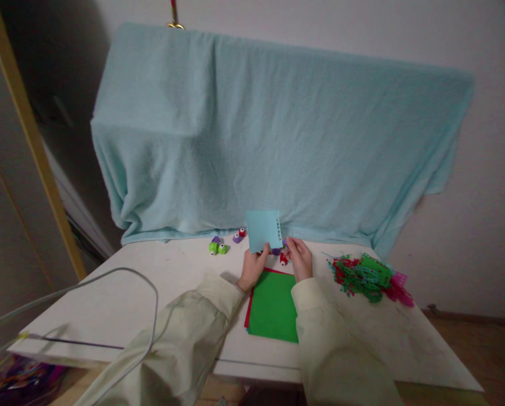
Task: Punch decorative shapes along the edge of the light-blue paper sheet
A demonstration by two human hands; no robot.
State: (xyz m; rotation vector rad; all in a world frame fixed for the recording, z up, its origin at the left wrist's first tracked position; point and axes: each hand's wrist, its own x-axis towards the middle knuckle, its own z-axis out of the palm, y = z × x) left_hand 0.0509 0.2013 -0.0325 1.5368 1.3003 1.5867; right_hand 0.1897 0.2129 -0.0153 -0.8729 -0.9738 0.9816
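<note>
My left hand [253, 269] pinches the lower edge of a light blue sheet of paper [261, 230], held up above the table. A row of small punched shapes runs down the sheet's right edge. Close to that edge, my right hand [300, 258] is closed with its fingertips on a small purple craft punch [285, 242], mostly hidden by the fingers. Behind and below the sheet are another purple piece [276, 251] and a red craft punch [283, 259]. Under my wrists lies a stack of coloured paper [273, 310], green on top with red showing at its edge.
Green craft punches [217, 248] sit to the left, with a red and purple pair [239, 234] farther back. A tangled heap of punched paper strips [366, 276] lies right. A grey cable [156, 299] loops over my left sleeve. A light blue cloth [298, 141] hangs behind the white table [185, 265].
</note>
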